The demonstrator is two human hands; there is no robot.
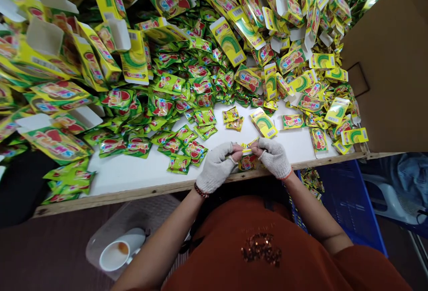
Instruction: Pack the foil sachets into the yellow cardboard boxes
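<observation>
Yellow carton (248, 162) pinched between two hands at the table's (117, 177) near edge

White knit gloves (278, 161) leave the fingertips bare; the left hand (217, 166) and right hand (274, 158) have their fingers (237, 153) closed on opposite sides of the carton's upper end, gripping it near the flap; the carton sits at the wooden near edge, right of that edge's middle. The step in hand seems to be work at the carton's end; the thin card, I judge, calls for light, even pressure from both sides; whether anything lies inside cannot be told. The gripped end seems to point up and toward the table's far edge, the printed face toward the person (261, 237); the long axis is strongly foreshortened, seemingly running down from that end, though its exact tilt is unclear. Two yellow sachets (230, 114) lie just beyond the hands; green sachets (179, 163) crowd the left half; loose cartons (227, 41) heap along the far edge and right corner.
</observation>
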